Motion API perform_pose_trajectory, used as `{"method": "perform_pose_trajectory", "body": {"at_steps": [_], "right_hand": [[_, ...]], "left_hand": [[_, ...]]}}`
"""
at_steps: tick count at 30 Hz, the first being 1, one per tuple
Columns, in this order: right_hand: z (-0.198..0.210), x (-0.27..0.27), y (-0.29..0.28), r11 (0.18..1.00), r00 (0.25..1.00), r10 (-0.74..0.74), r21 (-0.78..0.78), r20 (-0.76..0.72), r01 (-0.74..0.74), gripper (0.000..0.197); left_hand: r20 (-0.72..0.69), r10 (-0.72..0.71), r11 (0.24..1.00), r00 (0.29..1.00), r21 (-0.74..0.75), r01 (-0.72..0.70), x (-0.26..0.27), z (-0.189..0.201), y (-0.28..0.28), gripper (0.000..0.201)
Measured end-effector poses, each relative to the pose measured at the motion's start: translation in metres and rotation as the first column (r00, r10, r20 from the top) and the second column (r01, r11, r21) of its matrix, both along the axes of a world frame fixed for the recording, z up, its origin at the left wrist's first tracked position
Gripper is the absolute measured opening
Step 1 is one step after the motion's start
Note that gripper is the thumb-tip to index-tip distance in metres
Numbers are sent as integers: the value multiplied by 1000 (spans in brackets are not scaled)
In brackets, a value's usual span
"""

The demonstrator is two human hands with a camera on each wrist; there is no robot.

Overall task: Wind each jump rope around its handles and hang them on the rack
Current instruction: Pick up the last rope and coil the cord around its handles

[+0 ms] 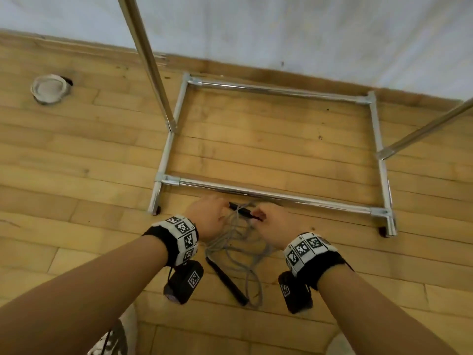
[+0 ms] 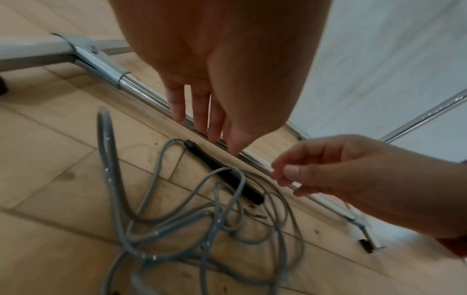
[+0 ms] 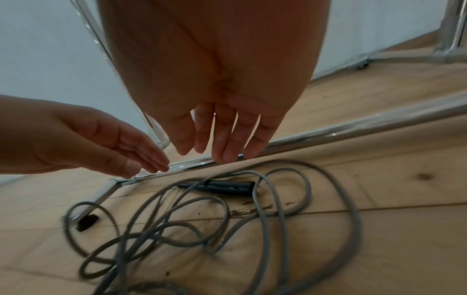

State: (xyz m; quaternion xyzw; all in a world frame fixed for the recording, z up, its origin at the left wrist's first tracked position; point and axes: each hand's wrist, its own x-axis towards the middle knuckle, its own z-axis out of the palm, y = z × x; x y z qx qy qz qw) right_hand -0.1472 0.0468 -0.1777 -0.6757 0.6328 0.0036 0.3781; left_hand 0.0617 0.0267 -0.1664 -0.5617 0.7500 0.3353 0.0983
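A grey jump rope cord (image 1: 217, 248) lies tangled on the wooden floor. One black handle (image 1: 243, 211) rests beside the rack's front base bar (image 1: 281, 197), with loops of cord over it. The second black handle (image 1: 226, 280) lies nearer me, between my wrists. My left hand (image 1: 215, 213) hovers over the far handle's left end with straight fingers. My right hand (image 1: 266, 219) hovers over its right end, fingers relaxed. In both wrist views the handle (image 2: 227, 173) (image 3: 222, 186) lies on the floor below the fingertips, and neither hand holds it.
The chrome rack's rectangular base sits on small black feet, with two slanted uprights (image 1: 151, 62) rising from its side bars. A white round fitting (image 1: 48, 88) is set in the floor at far left. A white wall runs along the back. A shoe (image 1: 112, 336) shows at the bottom.
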Motion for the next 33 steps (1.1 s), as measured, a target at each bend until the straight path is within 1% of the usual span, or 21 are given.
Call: {"method": "perform_pose_trajectory", "body": {"at_steps": [3, 4, 6, 9, 11, 13, 14, 16, 18, 20, 23, 25, 27, 28, 29, 30, 32, 33], "right_hand": [[-25, 11, -27, 998, 1000, 24, -62, 18, -23, 29], [-32, 14, -32, 996, 999, 55, -71, -3, -55, 31], [-44, 18, -36, 984, 987, 129, -112, -94, -139, 33], [-53, 19, -32, 962, 963, 173, -173, -206, -210, 32], [-56, 16, -26, 962, 957, 189, -156, -220, -225, 31], [-57, 14, -22, 963, 960, 202, -139, -193, -230, 28], [-57, 12, -20, 963, 964, 207, -138, -166, -230, 23], [-54, 6, -18, 970, 975, 209, -109, -80, -217, 10], [-48, -5, -14, 979, 980, 200, -49, 8, -199, 9], [-41, -18, -9, 981, 980, 195, -10, 30, -195, 12], [-27, -34, -2, 983, 982, 177, 47, 60, -180, 28], [-13, -37, -1, 995, 989, 102, 8, 109, -103, 27], [4, -36, -2, 995, 991, 36, -93, 129, -24, 25], [13, -35, -3, 988, 993, 56, -150, 106, -39, 29], [23, -34, -3, 974, 991, 114, -202, 62, -100, 34], [34, -32, -3, 950, 980, 198, -246, 3, -191, 37], [57, -27, -4, 879, 928, 340, -299, -152, -372, 34], [68, -25, -4, 851, 903, 373, -308, -216, -425, 32]], "left_hand": [[67, -109, 994, 992, 1, 109, -9, -24, -21, 38], [93, -144, 990, 985, 13, 144, -12, -31, -26, 40], [151, -200, 980, 968, 24, 199, -16, -41, -32, 38], [194, -197, 980, 961, 2, 201, -20, -49, -36, 28], [199, -156, 987, 967, 7, 158, -21, -51, -36, 19], [208, -137, 991, 968, 33, 133, -21, -54, -33, 16], [216, -141, 990, 966, 47, 134, -21, -55, -30, 17], [236, -143, 989, 961, 69, 130, -17, -55, -26, 17], [235, -121, 991, 964, 86, 103, -12, -52, -23, 16], [215, -94, 993, 972, 88, 76, -5, -45, -20, 17], [165, -44, 996, 985, 90, 29, 1, -26, -19, 17], [127, -58, 996, 990, 75, 49, 1, -9, -16, 17], [90, -80, 996, 993, 47, 76, -2, 8, -12, 18], [66, -87, 996, 994, 34, 84, -5, 17, -10, 17], [39, -90, 996, 995, 22, 89, -8, 26, -8, 17], [9, -89, 996, 996, 5, 89, -11, 36, -6, 17], [-58, -84, 996, 995, -38, 82, -17, 56, -3, 17], [-98, -78, 996, 992, -50, 73, -20, 66, -1, 16]]}}
